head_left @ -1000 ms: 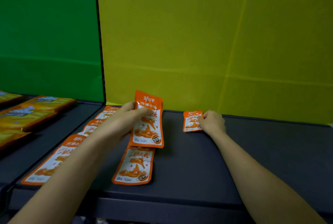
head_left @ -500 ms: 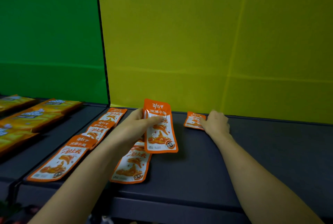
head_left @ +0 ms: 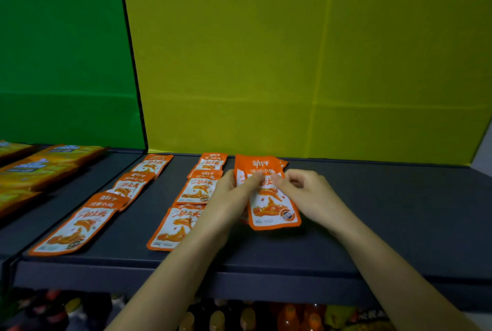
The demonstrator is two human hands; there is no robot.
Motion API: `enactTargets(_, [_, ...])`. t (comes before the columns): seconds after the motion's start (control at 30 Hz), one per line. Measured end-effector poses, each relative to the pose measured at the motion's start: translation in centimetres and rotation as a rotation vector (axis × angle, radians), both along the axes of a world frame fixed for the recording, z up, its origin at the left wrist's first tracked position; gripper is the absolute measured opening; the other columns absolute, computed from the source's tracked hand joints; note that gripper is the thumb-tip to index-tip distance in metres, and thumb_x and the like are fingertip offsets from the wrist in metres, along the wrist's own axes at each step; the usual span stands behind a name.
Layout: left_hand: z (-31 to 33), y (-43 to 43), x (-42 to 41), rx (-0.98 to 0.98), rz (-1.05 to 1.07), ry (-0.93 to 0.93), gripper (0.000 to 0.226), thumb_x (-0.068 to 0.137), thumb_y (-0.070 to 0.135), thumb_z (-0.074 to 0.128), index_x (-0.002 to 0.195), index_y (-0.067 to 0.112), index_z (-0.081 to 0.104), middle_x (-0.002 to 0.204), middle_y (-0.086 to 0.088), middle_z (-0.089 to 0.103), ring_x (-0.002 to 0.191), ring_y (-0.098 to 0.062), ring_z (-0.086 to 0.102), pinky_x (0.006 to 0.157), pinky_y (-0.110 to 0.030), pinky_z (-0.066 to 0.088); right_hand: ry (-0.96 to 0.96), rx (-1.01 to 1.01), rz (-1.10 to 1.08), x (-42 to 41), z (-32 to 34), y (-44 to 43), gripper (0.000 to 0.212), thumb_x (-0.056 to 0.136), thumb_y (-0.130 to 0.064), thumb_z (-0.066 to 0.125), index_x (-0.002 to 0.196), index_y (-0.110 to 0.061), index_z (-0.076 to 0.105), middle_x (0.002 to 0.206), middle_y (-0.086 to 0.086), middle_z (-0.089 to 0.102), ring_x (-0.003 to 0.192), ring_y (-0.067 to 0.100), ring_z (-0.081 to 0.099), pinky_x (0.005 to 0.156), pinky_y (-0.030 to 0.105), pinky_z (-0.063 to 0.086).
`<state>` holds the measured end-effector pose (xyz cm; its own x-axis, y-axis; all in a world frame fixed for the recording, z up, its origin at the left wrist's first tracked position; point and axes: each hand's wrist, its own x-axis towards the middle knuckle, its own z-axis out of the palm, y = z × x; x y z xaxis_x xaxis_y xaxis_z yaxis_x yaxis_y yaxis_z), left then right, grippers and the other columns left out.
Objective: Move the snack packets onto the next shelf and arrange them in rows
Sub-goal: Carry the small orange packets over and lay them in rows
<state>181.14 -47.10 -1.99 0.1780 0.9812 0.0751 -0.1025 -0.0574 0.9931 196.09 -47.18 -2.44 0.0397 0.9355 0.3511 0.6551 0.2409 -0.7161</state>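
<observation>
Left hand (head_left: 231, 195) and right hand (head_left: 312, 195) pinch an orange-and-white snack packet (head_left: 273, 209).

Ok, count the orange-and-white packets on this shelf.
8. Three in the left row, three in the middle row, one held packet between left hand and right hand, one half-hidden packet behind. Others may hide underneath.

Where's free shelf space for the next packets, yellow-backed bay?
Widest bare patch: shelf right of the right hand, back to the yellow wall. Narrow lane between the left row and the second row. Crowded: centre, where left hand and right hand grip the held packets.
</observation>
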Motion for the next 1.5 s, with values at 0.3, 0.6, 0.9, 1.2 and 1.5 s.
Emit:
enactTargets(0.3, [-2.8,-1.7,0.1,0.178,0.036,0.576,0.018,0.090,0.028,0.052,0.096,0.012,0.057,0.104,-0.006,0.066,0.096,-0.021,0.063,0.089,-0.038,0.050,0.389,-0.022,-0.110,4.0,-0.1,2.4,0.031,0.093,-0.029,0.053,0.072,-0.009,0.063,0.075,0.007,0.068,0.065,0.014,0.059,0.063,0.027,0.041])
enactTargets(0.6, [-3.0,-1.4,1.1,0.521,0.247,1.342,0.044,0.090,0.056,0.036,0.088,0.016,0.053,0.103,-0.009,0.064,0.103,-0.026,0.052,0.086,-0.035,0.036,0.150,-0.062,-0.151,1.9,-1.3,7.1,0.041,0.092,-0.037,0.052,0.078,-0.003,0.069,0.092,0.017,0.072,0.089,0.029,0.066,0.070,0.032,0.043])
enactTargets(0.9, [-2.3,-0.6,1.3,0.605,0.159,1.527,0.059,0.090,0.060,0.030,0.091,0.012,0.064,0.100,-0.009,0.067,0.098,-0.025,0.057,0.088,-0.035,0.036,-0.256,-0.148,-0.235,1.7,-2.6,7.6,0.049,0.095,-0.044,0.042,0.054,-0.018,0.033,0.057,-0.003,0.044,0.072,0.023,0.050,0.067,0.031,0.032])
enactTargets(1.2, [-1.8,-0.9,1.4,0.617,0.187,1.550,0.054,0.091,0.059,0.028,0.082,0.015,0.059,0.097,-0.008,0.067,0.095,-0.023,0.059,0.089,-0.035,0.036,-0.304,-0.211,-0.222,2.4,-2.2,7.6,0.047,0.094,-0.048,0.040,0.057,-0.020,0.036,0.066,-0.003,0.051,0.082,0.022,0.056,0.074,0.032,0.035])
enactTargets(1.5, [-0.8,0.2,1.5,0.546,0.223,1.492,0.051,0.085,0.064,0.039,0.079,0.016,0.053,0.095,-0.007,0.066,0.092,-0.023,0.060,0.071,-0.030,0.033,-0.377,-0.204,-0.260,2.0,-2.1,6.9,0.036,0.091,-0.050,0.047,0.071,-0.020,0.045,0.100,0.005,0.066,0.090,0.021,0.059,0.069,0.029,0.037])
